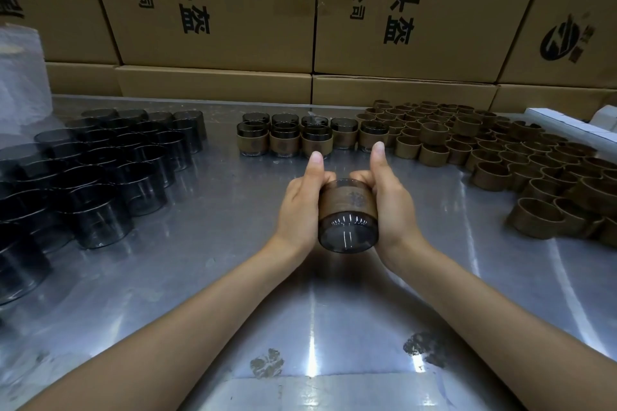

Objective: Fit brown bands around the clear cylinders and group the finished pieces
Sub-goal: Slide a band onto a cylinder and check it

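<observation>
While both thumbs point up, the left hand (297, 207) and right hand (392, 207) clasp a clear cylinder (347, 227) — fingers curled round it. A brown band (347, 202) wraps it above the worktop (233, 260).

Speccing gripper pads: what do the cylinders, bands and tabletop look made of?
Held cylinder: smoky see-through glass or hard plastic, glossy; highlights curve on its base.
Brown band on it: matte, cork or kraft-card look with a dark print; I can't tell which.
Table: brushed sheet metal, probably stainless, with streaky reflections.
</observation>
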Action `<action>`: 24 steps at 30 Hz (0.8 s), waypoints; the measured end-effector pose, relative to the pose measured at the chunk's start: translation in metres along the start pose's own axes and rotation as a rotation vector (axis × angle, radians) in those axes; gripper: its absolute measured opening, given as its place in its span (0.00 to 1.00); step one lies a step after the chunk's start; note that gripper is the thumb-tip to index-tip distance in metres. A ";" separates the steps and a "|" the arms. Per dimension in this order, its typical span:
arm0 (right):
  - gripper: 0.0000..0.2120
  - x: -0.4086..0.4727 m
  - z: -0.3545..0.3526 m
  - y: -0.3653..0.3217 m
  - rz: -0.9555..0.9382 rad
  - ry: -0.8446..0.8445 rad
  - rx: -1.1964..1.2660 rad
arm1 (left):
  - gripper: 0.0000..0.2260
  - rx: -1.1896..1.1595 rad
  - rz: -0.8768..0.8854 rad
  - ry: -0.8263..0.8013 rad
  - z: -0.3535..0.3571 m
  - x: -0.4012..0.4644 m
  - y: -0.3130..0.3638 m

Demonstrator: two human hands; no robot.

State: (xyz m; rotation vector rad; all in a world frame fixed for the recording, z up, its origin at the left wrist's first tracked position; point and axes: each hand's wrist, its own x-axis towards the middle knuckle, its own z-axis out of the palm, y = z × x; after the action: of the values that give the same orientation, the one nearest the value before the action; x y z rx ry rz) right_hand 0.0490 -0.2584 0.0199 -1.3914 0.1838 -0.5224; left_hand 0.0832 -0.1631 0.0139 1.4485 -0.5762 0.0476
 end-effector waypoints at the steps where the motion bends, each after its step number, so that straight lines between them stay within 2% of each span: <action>1: 0.27 0.002 -0.001 0.000 0.006 -0.008 -0.007 | 0.25 0.004 -0.011 0.003 0.000 0.000 -0.002; 3: 0.26 0.004 -0.003 0.001 -0.038 -0.113 -0.096 | 0.25 0.021 -0.023 0.035 -0.002 0.002 -0.005; 5: 0.21 0.005 -0.005 0.001 -0.077 -0.286 -0.169 | 0.24 0.053 -0.022 0.087 -0.008 0.007 -0.009; 7: 0.16 0.009 -0.011 0.001 -0.035 -0.461 -0.244 | 0.24 0.068 -0.030 0.116 -0.015 0.013 -0.013; 10: 0.18 0.017 -0.024 0.003 0.085 -0.605 -0.338 | 0.23 0.141 -0.034 0.060 -0.021 0.022 -0.021; 13: 0.14 0.025 -0.032 0.008 0.003 -0.508 -0.452 | 0.24 0.186 -0.063 0.037 -0.026 0.030 -0.031; 15: 0.18 0.033 -0.034 0.015 -0.047 -0.382 -0.523 | 0.25 0.211 -0.072 0.059 -0.033 0.038 -0.037; 20: 0.39 0.067 -0.041 0.032 0.003 -0.162 -0.680 | 0.23 0.223 -0.144 0.205 -0.053 0.067 -0.047; 24: 0.38 0.100 -0.038 0.042 0.000 0.060 -0.772 | 0.23 0.220 -0.170 0.261 -0.060 0.086 -0.054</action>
State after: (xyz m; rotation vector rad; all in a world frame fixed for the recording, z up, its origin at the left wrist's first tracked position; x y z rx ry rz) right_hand 0.1303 -0.3341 -0.0098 -2.1243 0.4682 -0.5145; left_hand 0.1976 -0.1410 -0.0026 1.6687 -0.2378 0.1672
